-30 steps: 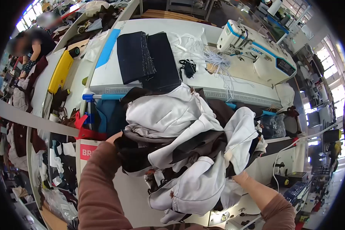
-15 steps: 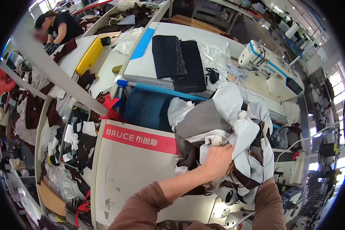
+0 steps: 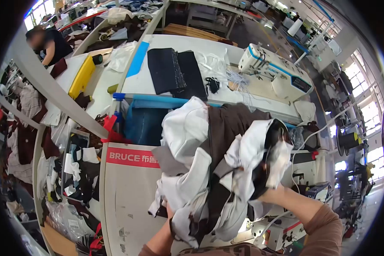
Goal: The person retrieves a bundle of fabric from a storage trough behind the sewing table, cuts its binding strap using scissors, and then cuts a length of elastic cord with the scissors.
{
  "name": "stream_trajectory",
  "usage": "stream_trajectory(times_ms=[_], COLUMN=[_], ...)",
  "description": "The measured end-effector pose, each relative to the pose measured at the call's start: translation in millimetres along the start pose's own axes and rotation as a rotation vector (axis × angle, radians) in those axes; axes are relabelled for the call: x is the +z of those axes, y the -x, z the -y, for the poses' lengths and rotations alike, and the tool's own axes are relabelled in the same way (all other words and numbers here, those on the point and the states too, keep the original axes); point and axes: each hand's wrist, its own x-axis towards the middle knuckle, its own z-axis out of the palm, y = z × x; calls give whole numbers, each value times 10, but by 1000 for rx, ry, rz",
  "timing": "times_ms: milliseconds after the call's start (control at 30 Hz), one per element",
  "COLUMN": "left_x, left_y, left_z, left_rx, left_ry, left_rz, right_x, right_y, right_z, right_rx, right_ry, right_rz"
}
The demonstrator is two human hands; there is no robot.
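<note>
A bulky bundle of white, grey-brown and black cloth pieces (image 3: 187,123), perhaps garment parts, is held up in front of my body. My left hand (image 3: 170,212) grips its lower left side, most of the fingers covered by hanging white cloth. On the lower right, my right hand (image 3: 272,194) reaches into the folds and holds the bundle there; its fingertips are hidden. Beyond the bundle, dark denim pieces (image 3: 166,70) lie on the white sewing table (image 3: 158,42). A blue cloth (image 3: 145,121) hangs at the table's near edge, partly behind the bundle.
A sewing machine (image 3: 277,74) stands at the back right, with loose white threads (image 3: 239,79) beside it. A white panel (image 3: 128,192) with a red label is in front of me. Left are a slanting post (image 3: 59,85) and a bin of scraps (image 3: 79,162). A co-worker (image 3: 53,45) works at far left.
The bundle has turned and spread, showing more brown cloth on top. My left hand has gone from its middle to the lower left; my right hand has come into view at right.
</note>
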Motion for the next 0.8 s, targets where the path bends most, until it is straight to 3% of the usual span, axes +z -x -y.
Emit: stream_trajectory(times_ms=[33, 67, 100, 233, 267, 333, 367, 467, 533, 600, 633, 800], left_x=[-173, -661, -755, -850, -1026, -1425, -392, -792, -981, -954, -1435, -1419], left_y=[81, 129, 239, 798, 803, 751, 1220, 1480, 1623, 1587, 1986, 1910], left_z=[7, 67, 80, 130, 232, 439, 33, 52, 146, 282, 432, 519], left_rx=[-130, -141, -140, 311, 314, 42, 164, 201, 228, 280, 315, 518], left_ry=[509, 631, 633, -892, -895, -997, -962, -873, -783, -684, -630, -375], left_rz=[519, 320, 311, -370, -376, -335, -483, -487, -480, -468, -464, -441], right_x=[-67, -188, -273, -362, -419, -573, -515, -164, 125, 257, 339, 904], right_y=[-31, -72, -144, -312, -319, -338, -275, -139, -303, -458, -520, -922], right_z=[204, 463, 557, 1235, 1364, 1626, 1658, 1652, 1858, 2187, 2328, 2988], right_rx=[104, 205, 208, -65, -141, -293, -307, -225, -906, -1115, -1183, -1370], right_ry=[-341, -683, -689, -489, -426, -292, -298, -483, 51, 97, 102, 35], right_rz=[-26, -53, -48, 611, 768, 1077, 1085, 689, 450, 174, 92, 261])
